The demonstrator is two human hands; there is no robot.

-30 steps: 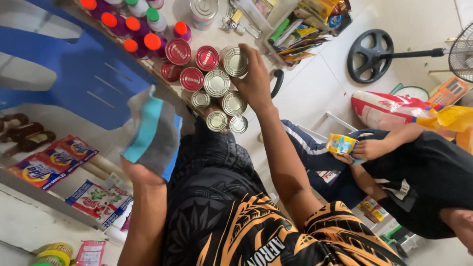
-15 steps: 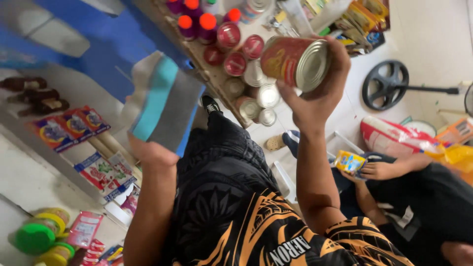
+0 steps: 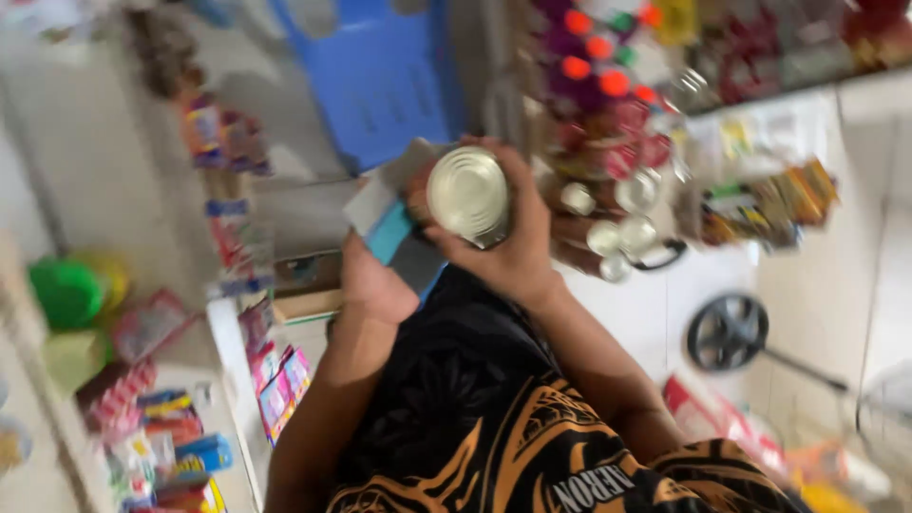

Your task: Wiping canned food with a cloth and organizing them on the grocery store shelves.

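Observation:
My right hand (image 3: 518,242) grips a tin can (image 3: 467,195), its shiny ribbed lid facing the camera, held in front of my chest. My left hand (image 3: 375,285) holds a folded grey and teal cloth (image 3: 394,233) right against the can's left side. The can's red body is mostly hidden behind the lid and my fingers. The picture is blurred by motion.
A shelf (image 3: 608,152) behind the can carries more tins and several bottles with orange caps. A blue plastic crate (image 3: 380,85) stands above my hands. Packets fill the racks (image 3: 171,418) at left. A black fan base (image 3: 727,332) rests on the pale floor at right.
My right hand took a can off the shelf stack and brought it down to the cloth in my left hand. The view swung left, so the seated person dropped out of sight.

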